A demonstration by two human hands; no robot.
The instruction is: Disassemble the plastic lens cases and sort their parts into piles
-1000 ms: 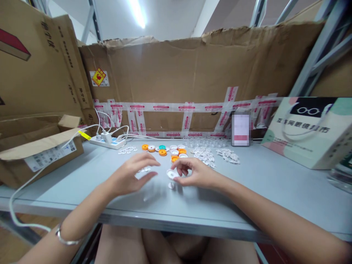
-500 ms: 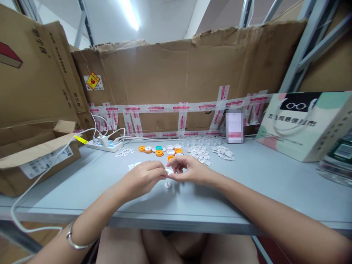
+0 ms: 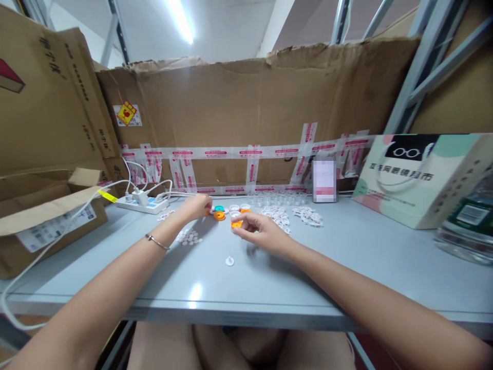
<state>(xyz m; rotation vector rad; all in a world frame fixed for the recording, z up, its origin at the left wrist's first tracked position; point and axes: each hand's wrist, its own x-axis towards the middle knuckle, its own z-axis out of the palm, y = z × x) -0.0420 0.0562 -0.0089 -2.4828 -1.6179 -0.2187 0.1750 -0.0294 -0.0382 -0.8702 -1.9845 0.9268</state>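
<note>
My left hand (image 3: pixel 198 206) reaches to the far group of small plastic rounds, its fingers pinched at an orange round piece (image 3: pixel 208 213) and largely hiding it. Thumb and index finger of my right hand (image 3: pixel 261 231) close around an orange-and-white round piece (image 3: pixel 236 224). Just behind that piece is a white ring (image 3: pixel 235 215). An orange wheel-like piece (image 3: pixel 219 217) and a green one (image 3: pixel 219 209) lie between my hands. Alone near me, a small white disc with a stem (image 3: pixel 230 261) rests on the table, stem upward.
White parts (image 3: pixel 277 218) are spread behind my right hand, with another heap (image 3: pixel 308 216) beside them. Small white discs (image 3: pixel 188 237) lie below my left wrist. A phone (image 3: pixel 324 180), power strip (image 3: pixel 141 204), carton (image 3: pixel 57 216), paper bag (image 3: pixel 414 180) and bottle (image 3: pixel 470 221) surround the workspace.
My hands were together over a white round piece; now they are apart. The left has moved forward and left to the coloured rounds, and the right slightly forward to the orange-and-white one.
</note>
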